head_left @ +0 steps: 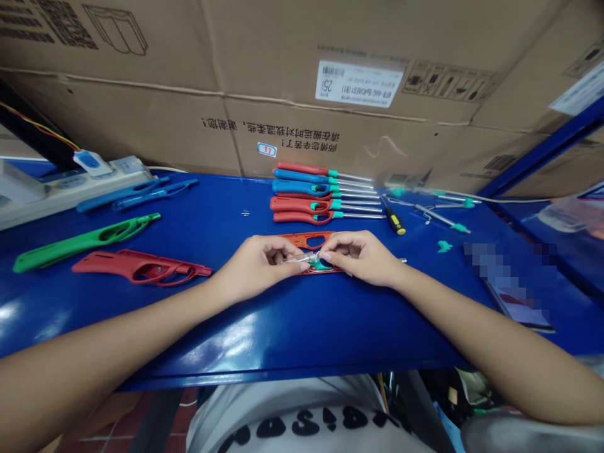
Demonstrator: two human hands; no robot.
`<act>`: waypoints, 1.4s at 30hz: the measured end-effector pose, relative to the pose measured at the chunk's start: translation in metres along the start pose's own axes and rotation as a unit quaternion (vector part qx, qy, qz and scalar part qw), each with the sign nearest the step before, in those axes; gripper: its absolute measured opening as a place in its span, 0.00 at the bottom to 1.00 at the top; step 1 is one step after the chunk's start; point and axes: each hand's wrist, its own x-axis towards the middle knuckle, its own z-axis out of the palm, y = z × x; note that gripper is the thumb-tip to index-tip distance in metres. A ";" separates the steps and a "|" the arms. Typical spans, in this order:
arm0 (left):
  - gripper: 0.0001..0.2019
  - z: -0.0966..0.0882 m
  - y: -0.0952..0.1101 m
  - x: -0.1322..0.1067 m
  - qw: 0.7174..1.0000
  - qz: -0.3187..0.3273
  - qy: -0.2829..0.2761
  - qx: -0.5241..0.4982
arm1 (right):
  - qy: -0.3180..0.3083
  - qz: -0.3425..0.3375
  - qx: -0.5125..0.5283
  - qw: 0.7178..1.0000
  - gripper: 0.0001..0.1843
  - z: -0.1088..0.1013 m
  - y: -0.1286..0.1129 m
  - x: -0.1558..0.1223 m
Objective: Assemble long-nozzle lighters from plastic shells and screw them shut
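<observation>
Both hands meet over the middle of the blue table. My left hand (257,261) is closed, thumb and fingers pinching a clear lighter fuel tank (297,258). Against the right end of that tank, my right hand (363,255) makes a pinch; the small part between its fingertips is too hidden to name. Behind the fingers lies an orange-red lighter shell half (306,238). Below the tank, a green trigger piece (321,265) and thin wires sit in another red shell part, largely covered by the hands.
Finished-looking lighters (306,206) lie stacked behind the hands, beside a yellow-black screwdriver (395,221). Metal lighter tubes (441,218) are at right. Green (87,242), red (141,267) and blue shell halves (155,194) lie left, near a power strip (70,185). Cardboard boxes (283,75) stand behind.
</observation>
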 end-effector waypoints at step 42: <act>0.12 0.010 0.005 -0.003 0.998 0.029 0.047 -0.004 | 0.033 -0.016 0.000 0.999 0.20 0.008 0.004 -0.003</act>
